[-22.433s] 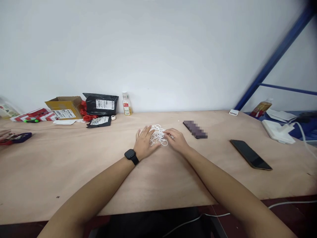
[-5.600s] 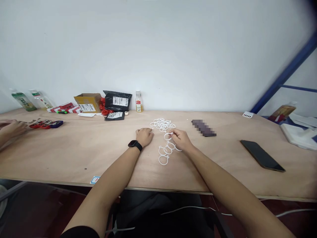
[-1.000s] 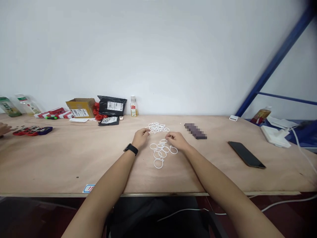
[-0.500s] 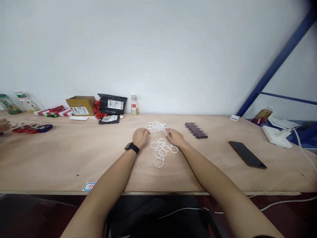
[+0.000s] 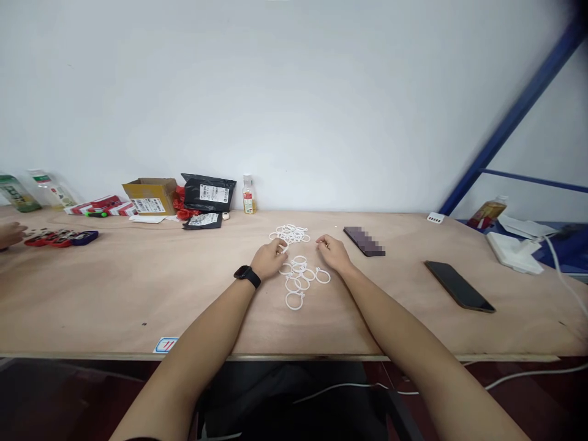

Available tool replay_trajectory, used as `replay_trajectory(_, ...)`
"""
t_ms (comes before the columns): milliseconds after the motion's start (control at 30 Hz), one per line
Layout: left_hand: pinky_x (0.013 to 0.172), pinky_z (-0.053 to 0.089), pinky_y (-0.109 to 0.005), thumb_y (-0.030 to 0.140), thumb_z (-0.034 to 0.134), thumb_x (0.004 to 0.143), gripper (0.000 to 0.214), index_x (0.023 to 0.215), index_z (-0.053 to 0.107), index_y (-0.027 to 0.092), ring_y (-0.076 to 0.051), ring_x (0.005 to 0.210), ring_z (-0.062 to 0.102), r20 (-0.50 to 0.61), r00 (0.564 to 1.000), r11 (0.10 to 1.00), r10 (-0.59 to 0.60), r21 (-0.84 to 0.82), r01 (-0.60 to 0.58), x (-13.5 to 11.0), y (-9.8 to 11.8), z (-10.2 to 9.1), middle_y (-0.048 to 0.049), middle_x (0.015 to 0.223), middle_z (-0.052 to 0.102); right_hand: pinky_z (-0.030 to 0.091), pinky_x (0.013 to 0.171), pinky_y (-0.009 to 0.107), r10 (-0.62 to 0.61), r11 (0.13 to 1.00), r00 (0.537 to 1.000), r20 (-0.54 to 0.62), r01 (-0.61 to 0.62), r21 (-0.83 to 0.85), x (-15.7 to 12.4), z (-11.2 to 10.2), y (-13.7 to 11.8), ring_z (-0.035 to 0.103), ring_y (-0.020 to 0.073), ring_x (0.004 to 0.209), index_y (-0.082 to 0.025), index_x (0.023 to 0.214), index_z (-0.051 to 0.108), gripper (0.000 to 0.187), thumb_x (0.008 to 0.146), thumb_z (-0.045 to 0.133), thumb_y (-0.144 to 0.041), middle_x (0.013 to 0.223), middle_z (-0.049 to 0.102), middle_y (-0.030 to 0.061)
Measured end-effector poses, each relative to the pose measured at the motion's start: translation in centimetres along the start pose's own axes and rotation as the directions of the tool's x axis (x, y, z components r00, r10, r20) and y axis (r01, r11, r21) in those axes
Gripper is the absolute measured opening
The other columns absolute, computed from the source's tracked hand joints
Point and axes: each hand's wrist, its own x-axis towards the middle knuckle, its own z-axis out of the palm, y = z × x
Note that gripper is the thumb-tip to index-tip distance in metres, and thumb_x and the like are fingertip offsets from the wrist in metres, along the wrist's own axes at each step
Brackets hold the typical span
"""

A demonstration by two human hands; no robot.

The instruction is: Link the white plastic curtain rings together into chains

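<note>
Shifted right and nearer since the earlier frame, onto a white ring (image 5: 287,247): left hand (image 5: 270,260). Drawn right, off the pile of white rings (image 5: 294,233): right hand (image 5: 334,252). Marked with two red strokes inside a blue border, partly covered: card (image 5: 164,345) at near left edge of table (image 5: 101,294). Fitted with white printed labels, text too small to read: black parcel (image 5: 202,187) and carton (image 5: 133,193), far left. Labelled red and white, wording illegible: bottle (image 5: 248,199), right of black parcel. Left grip: nearly closed, pinching white ring at near side of pile. Right grip: fingers curled, just right of pile; cannot tell whether closed or holding. Loose rings (image 5: 294,309): spread flat, some overlapping, nearer than pile.
</note>
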Motion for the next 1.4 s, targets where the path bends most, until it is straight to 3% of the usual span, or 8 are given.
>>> replay_trajectory(200, 0.068, 0.045, -0.027, 0.02, 0.054, 0.072, 0.023, 0.086, 0.071, 0.018, -0.017, 0.073, 0.061, 0.163, 0.98, 0.989, 0.115, 0.076, -0.128, -0.5, 1.3, -0.1, -0.0023, 0.081, 0.07, 0.043, 0.071, 0.025, -0.011, 1.0, 1.0, -0.001, 0.011, 0.015, 0.0, -0.1, -0.2, 0.063, 0.0171, 0.079, -0.022, 0.091, 0.07, 0.028, 0.081, 0.043, -0.021, 0.085, 0.073, 0.0009)
replay_trajectory(367, 0.08, 0.046, -0.028, 0.031, 0.055, 0.081, 0.021, 0.087, 0.071, 0.019, -0.018, 0.086, 0.063, 0.139, 0.959, 0.967, 0.248, 0.03, -0.254, -0.5, 1.5, 0.4, -0.0042, 0.093, 0.07, 0.04, 0.07, 0.024, -0.016, 0.999, 1.0, -0.004, 0.016, -0.042, 0.0, -0.4, -0.7, 0.063, 0.0175, 0.081, -0.023, 0.08, 0.071, 0.028, 0.08, 0.043, -0.022, 0.084, 0.073, 0.0007)
replay_trajectory(533, 0.086, 0.047, -0.031, 0.033, 0.05, 0.087, 0.025, 0.091, 0.07, 0.019, -0.02, 0.093, 0.061, 0.011, 0.997, 0.992, 0.081, 0.1, -0.082, 1.5, 0.0, 1.5, -0.0058, 0.098, 0.068, 0.038, 0.066, 0.024, -0.033, 0.997, 0.999, 0.007, 0.034, -0.071, -0.1, -0.9, -1.2, 0.061, 0.0173, 0.077, -0.022, 0.069, 0.068, 0.029, 0.079, 0.041, -0.021, 0.078, 0.071, 0.001)
replay_trajectory(800, 0.095, 0.045, -0.04, 0.028, 0.049, 0.085, 0.032, 0.111, 0.067, 0.02, -0.028, 0.112, 0.056, 0.065, 0.993, 0.918, -0.095, 0.391, 0.062, 5.1, -2.4, 2.9, -0.0125, 0.137, 0.043, 0.038, 0.066, 0.025, -0.105, 0.993, 0.993, 0.049, 0.107, -0.043, -0.2, -0.4, -0.9, 0.06, 0.0182, 0.076, -0.022, 0.081, 0.068, 0.03, 0.079, 0.039, -0.017, 0.079, 0.07, 0.0007)
replay_trajectory(933, 0.093, 0.045, -0.038, 0.032, 0.05, 0.085, 0.028, 0.105, 0.067, 0.021, -0.026, 0.109, 0.056, 0.089, 0.993, 0.904, -0.079, 0.427, 0.034, 5.9, -2.3, 3.0, -0.0102, 0.132, 0.047, 0.038, 0.065, 0.026, -0.132, 0.987, 0.99, 0.049, 0.136, -0.08, -0.6, -0.5, -1.5, 0.06, 0.0185, 0.074, -0.022, 0.088, 0.067, 0.03, 0.08, 0.039, -0.016, 0.078, 0.07, 0.0005)
replay_trajectory(1100, 0.091, 0.044, -0.04, 0.037, 0.057, 0.081, 0.022, 0.093, 0.064, 0.02, -0.026, 0.104, 0.055, 0.063, 0.994, 0.878, -0.087, 0.476, 0.047, 6.7, -1.5, 3.0, -0.0094, 0.112, 0.058, 0.04, 0.07, 0.025, -0.169, 0.972, 0.979, 0.112, 0.184, -0.148, -1.2, -1.2, -2.7, 0.062, 0.0192, 0.082, -0.022, 0.116, 0.059, 0.038, 0.082, 0.044, -0.018, 0.091, 0.072, 0.0022)
replay_trajectory(1233, 0.094, 0.042, -0.04, 0.035, 0.064, 0.077, 0.028, 0.1, 0.06, 0.02, -0.027, 0.109, 0.052, 0.022, 1.0, 0.883, -0.016, 0.469, 0.004, 7.0, -0.9, 3.4, -0.01, 0.118, 0.055, 0.04, 0.076, 0.025, -0.202, 0.93, 0.956, 0.215, 0.256, -0.263, -1.4, -1.8, -3.4, 0.063, 0.019, 0.092, -0.024, 0.102, 0.068, 0.028, 0.085, 0.044, -0.022, 0.102, 0.072, 0.0021)
replay_trajectory(1400, 0.096, 0.039, -0.043, 0.026, 0.058, 0.081, 0.036, 0.117, 0.058, 0.023, -0.028, 0.116, 0.049, 0.045, 0.997, 0.901, 0.067, 0.427, -0.08, 6.6, -1.3, 3.8, -0.0107, 0.123, 0.056, 0.039, 0.074, 0.024, -0.187, 0.914, 0.94, 0.286, 0.273, -0.3, -1.5, -2.2, -3.7, 0.063, 0.0184, 0.09, -0.024, 0.092, 0.071, 0.029, 0.088, 0.042, -0.024, 0.097, 0.074, 0.002)
